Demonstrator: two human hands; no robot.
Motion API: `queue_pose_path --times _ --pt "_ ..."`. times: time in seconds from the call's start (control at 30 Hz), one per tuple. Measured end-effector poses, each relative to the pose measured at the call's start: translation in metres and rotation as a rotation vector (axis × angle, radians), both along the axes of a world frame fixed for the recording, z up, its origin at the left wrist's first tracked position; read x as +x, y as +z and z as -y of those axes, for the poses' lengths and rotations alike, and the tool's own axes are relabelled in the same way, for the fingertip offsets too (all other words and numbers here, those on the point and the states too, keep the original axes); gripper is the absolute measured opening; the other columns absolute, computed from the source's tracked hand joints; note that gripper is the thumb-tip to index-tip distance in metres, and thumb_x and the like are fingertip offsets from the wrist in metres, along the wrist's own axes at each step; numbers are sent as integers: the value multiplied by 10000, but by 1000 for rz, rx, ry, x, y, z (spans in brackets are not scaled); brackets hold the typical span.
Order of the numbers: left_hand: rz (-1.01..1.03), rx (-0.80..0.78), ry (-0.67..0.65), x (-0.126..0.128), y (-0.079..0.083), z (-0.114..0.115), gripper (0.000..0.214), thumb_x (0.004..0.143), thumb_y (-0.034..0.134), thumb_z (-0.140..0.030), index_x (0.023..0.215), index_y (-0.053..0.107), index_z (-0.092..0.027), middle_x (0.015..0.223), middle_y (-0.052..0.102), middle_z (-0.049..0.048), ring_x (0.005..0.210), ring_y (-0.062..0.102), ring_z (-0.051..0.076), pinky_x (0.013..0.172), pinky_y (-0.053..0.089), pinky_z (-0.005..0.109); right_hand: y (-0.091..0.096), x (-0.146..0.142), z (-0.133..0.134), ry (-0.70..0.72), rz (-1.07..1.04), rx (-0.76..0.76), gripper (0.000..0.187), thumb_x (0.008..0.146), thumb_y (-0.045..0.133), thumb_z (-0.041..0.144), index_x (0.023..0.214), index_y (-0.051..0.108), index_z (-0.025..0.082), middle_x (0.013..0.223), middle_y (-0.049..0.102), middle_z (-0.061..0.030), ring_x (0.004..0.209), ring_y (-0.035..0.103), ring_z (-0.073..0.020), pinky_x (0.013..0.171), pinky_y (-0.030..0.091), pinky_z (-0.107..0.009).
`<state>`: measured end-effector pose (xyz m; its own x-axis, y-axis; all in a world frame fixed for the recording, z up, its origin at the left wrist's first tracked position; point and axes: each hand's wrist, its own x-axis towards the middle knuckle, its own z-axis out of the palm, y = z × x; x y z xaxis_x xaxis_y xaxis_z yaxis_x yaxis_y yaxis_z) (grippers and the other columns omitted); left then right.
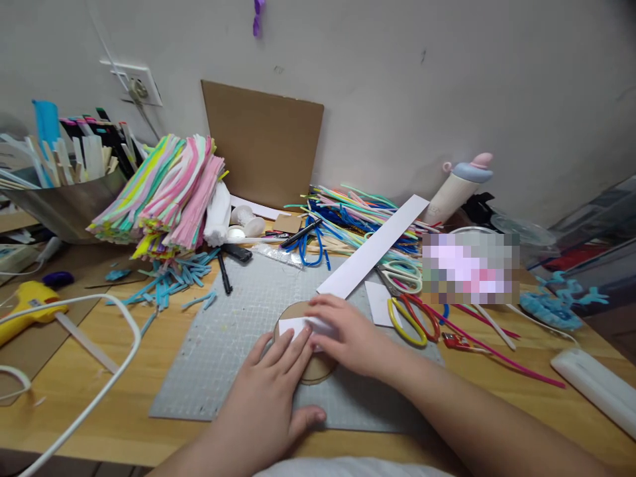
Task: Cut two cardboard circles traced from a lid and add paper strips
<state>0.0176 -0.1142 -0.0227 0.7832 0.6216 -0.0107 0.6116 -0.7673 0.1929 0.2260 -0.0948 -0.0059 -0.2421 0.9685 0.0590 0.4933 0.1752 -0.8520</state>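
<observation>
A round brown cardboard disc lies on the grey cutting mat in front of me. A small white paper piece rests on the disc. My left hand lies flat with its fingers stretched out, pressing on the paper and disc from below. My right hand comes in from the right, fingers curled down onto the white paper, pressing or folding it; what sits under the fingers is hidden.
A long white paper strip lies diagonally above the mat. Scissors, pipe cleaners, stacked coloured strips, a yellow glue gun, a white cable, a cardboard sheet and a bottle crowd the wooden table.
</observation>
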Motion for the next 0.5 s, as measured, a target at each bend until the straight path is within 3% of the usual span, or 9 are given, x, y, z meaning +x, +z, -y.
queue_pose_path --times 0.1,0.23,0.33,0.5 --pt "40 -20 10 -2 1 0 750 838 486 -611 1447 343 -198 1521 351 87 1366 348 327 1093 284 552 -6 -1 8 118 134 108 343 816 661 194 1159 653 175 1240 605 -112 1168 517 -241 1042 366 -420" --pt "212 -101 128 -5 9 -3 528 873 541 -408 1344 423 -199 1448 467 107 1330 405 285 1104 309 525 -14 2 6 134 236 145 393 804 687 162 1193 630 163 1240 609 -118 1165 518 -247 1026 380 -428" --pt "441 -281 280 -7 14 -10 292 924 426 -215 1216 443 -221 1337 513 104 1272 468 226 1058 399 455 -14 3 5 155 280 172 391 809 684 165 1195 626 187 1246 608 -110 1157 524 -254 1006 391 -438" --pt "736 -590 404 -10 7 -21 377 868 315 -19 1154 387 -254 1189 517 68 1176 569 185 986 480 402 -9 2 7 198 331 234 430 784 726 241 1197 616 195 1246 604 -120 1130 539 -275 970 406 -446"
